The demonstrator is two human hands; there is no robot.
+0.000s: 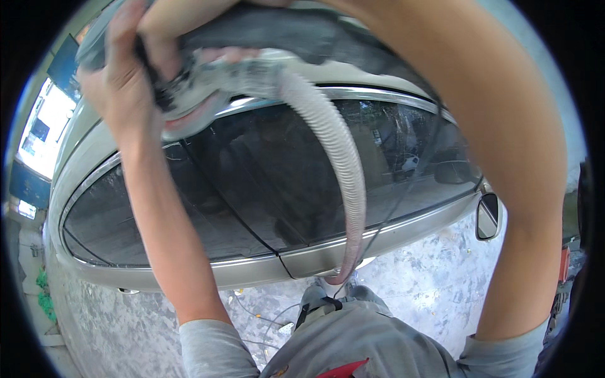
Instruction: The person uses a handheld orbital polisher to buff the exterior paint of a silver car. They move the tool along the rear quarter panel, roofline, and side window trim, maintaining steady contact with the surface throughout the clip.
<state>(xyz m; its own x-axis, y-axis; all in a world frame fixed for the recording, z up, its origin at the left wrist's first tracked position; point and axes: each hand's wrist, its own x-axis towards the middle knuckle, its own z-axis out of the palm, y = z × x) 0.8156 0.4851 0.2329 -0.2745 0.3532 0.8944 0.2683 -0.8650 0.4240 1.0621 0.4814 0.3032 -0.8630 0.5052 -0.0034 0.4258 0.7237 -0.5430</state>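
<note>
Both my arms are raised over the side of a silver car [217,279]. My left hand [125,87] grips the near end of a power tool that looks like a sander [189,92], with a round pale pad and a reddish edge. From the other side my right hand [163,49] is closed on it, partly cut off and blurred. A ribbed pale dust hose [342,151] runs from the tool's clear port down past the windows to my feet. Above the tool stretches a dark grey, bag-like piece [279,33], its nature unclear.
A thin black cord [392,208] hangs beside the hose. The wing mirror [488,215] juts out at right. More cable [264,326] lies on the stained concrete floor [416,293]. Green netting-like material [45,297] sits at far left, below a bright window [47,127].
</note>
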